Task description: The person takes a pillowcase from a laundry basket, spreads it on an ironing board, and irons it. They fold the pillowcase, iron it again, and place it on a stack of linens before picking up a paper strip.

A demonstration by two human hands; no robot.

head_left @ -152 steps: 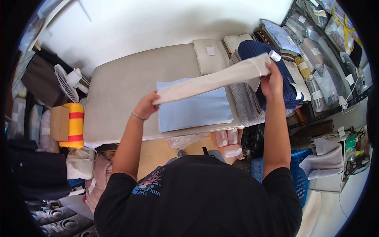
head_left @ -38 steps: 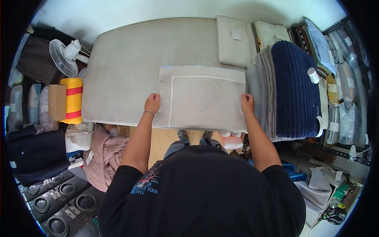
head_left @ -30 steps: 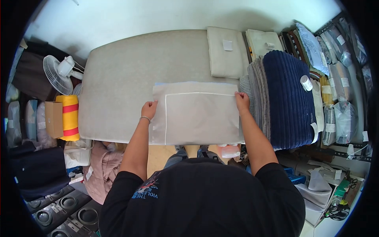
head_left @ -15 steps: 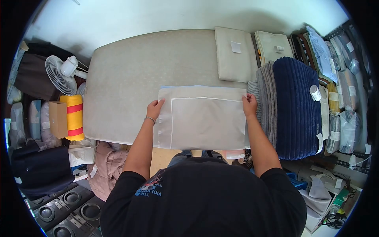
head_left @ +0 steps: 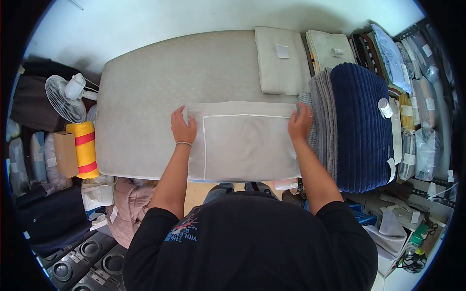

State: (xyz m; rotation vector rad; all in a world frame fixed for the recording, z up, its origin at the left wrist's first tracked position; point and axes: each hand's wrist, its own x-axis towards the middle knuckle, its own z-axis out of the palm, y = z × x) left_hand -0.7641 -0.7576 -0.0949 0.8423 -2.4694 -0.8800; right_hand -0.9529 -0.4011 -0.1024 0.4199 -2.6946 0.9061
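A light grey-beige pillowcase (head_left: 247, 145) with white piping lies flat along the near side of the mattress (head_left: 145, 111). My left hand (head_left: 183, 127) is at its upper left corner. The thumb is over the cloth and the fingers are apart from it, beyond the edge. At the upper right corner is my right hand (head_left: 300, 122), its thumb by the piping and its fingers spread outward. Neither hand appears to pinch the cloth. Right beside my right hand stand folded grey blankets (head_left: 324, 114) and a navy ribbed blanket (head_left: 361, 126).
Folded cream cloths (head_left: 281, 72) rest at the mattress's back right. To the left are a white fan (head_left: 65, 97), a cardboard box (head_left: 65, 154) and a yellow-red roll (head_left: 85, 148). Bagged textiles (head_left: 428, 153) fill a rack at right. Audio equipment (head_left: 90, 259) sits lower left.
Both hands have loosened from a pinch on the pillowcase's side edges, and their fingers have spread. The pillowcase's far edge lies flatter, with its blue underside no longer showing there. The view has shifted slightly.
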